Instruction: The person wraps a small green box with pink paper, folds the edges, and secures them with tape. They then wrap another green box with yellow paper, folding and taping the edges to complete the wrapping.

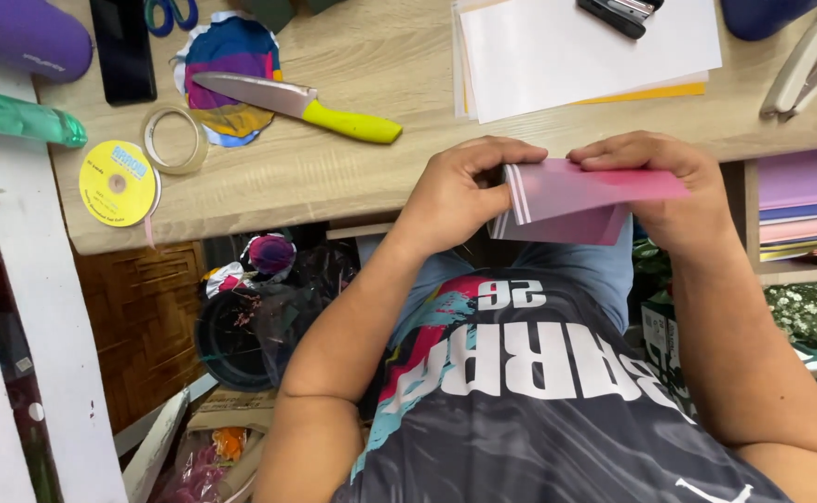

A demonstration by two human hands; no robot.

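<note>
Left hand (455, 191): grips the left end of a folded pink paper (580, 191), fingers (497, 149) curled shut over its top edge, thumb pressed against the white-striped end.
Right hand (669, 182): lies over the right part of the same paper, fingers bent down onto the fold and closed on it.
Pink paper: held at the near edge of the wooden surface (352, 177), above the person's lap; a darker pink layer hangs below the upper flap.
Paper stack (585, 51): white sheets with a yellow sheet beneath, lying flat on the surface just beyond the hands.
Black stapler (618, 14): rests on the white stack, partly cut off by the picture's top edge.
Knife (297, 102): steel blade, yellow-green handle, lying on the surface with its blade across a round multicoloured paper scrap (227, 47).
Clear tape roll (175, 140): flat on the surface, just beside a yellow ribbon spool (118, 183).
Scissors (170, 13): blue handles at the top edge, beside a black phone (122, 47).
Dark bin (241, 345): on the floor under the surface, holding crumpled coloured scraps and clear wrapping.
Cardboard box (222, 438): low on the floor, holding plastic-wrapped orange and pink items; what they are cannot be told.
Shelf at right (804, 200): holds stacked coloured sheets in purple, pink and yellow.
</note>
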